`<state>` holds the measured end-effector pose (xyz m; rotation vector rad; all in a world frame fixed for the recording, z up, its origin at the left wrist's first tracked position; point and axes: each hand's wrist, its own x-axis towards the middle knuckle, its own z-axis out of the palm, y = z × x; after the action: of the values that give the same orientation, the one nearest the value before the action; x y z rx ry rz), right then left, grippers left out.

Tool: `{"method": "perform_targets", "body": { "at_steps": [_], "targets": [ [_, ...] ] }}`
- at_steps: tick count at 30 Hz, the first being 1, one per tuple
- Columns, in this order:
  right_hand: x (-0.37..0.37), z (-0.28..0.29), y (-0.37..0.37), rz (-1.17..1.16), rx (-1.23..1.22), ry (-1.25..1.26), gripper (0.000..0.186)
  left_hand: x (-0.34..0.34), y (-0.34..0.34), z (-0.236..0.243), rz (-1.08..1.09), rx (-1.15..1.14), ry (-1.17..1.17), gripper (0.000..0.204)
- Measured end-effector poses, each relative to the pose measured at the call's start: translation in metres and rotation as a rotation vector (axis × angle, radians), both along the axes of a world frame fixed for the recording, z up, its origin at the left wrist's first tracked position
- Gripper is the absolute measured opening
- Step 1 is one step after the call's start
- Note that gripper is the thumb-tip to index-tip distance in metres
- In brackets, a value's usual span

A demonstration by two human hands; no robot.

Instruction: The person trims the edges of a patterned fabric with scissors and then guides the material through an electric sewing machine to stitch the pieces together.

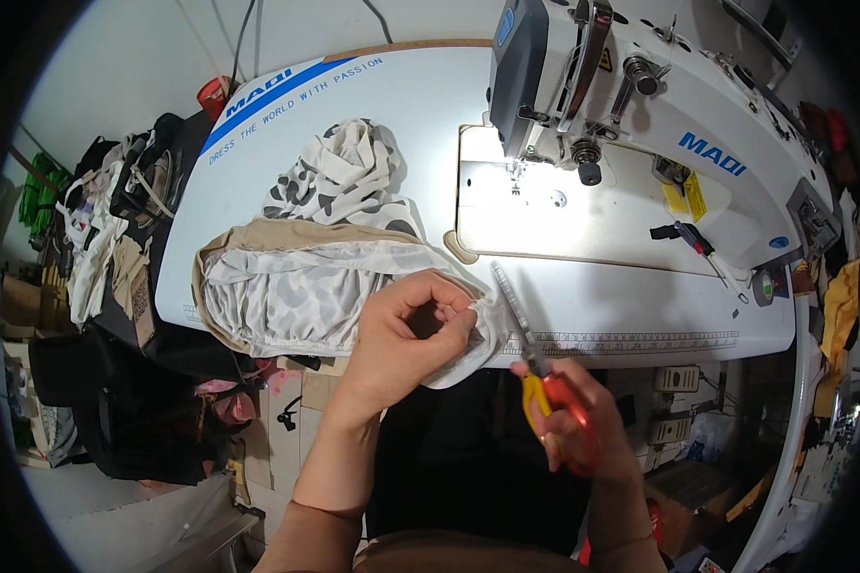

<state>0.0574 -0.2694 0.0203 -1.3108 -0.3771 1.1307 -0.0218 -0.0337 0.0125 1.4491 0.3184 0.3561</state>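
My left hand is closed in a pinch on the edge of a sheer white fabric piece with a tan band, lying along the front of the white table. My right hand holds scissors with red and yellow handles, their long blades pointing up beside the pinched edge. A crumpled white cloth with dark spots lies behind the fabric piece.
A sewing machine stands at the back right of the table, with small tools on its right. Piled garments are at the left. A red container sits at the back left.
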Motion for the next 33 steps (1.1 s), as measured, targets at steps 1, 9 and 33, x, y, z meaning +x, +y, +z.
{"method": "perform_targets", "body": {
  "at_steps": [1, 9, 33],
  "targets": [
    [0.001, 0.002, -0.002, -0.086, -0.026, -0.023, 0.064, 0.000, 0.001, 0.000, -0.001, 0.001, -0.001, 0.004],
    [0.068, 0.035, -0.040, -0.455, -0.781, -1.403, 0.057, -0.006, 0.015, -0.001, -0.074, -0.110, -0.123, 0.007],
    [0.025, 0.013, 0.099, -0.158, 0.220, -0.661, 0.013, -0.008, 0.024, 0.023, 0.158, 0.913, -0.327, 0.017]
  ]
}}
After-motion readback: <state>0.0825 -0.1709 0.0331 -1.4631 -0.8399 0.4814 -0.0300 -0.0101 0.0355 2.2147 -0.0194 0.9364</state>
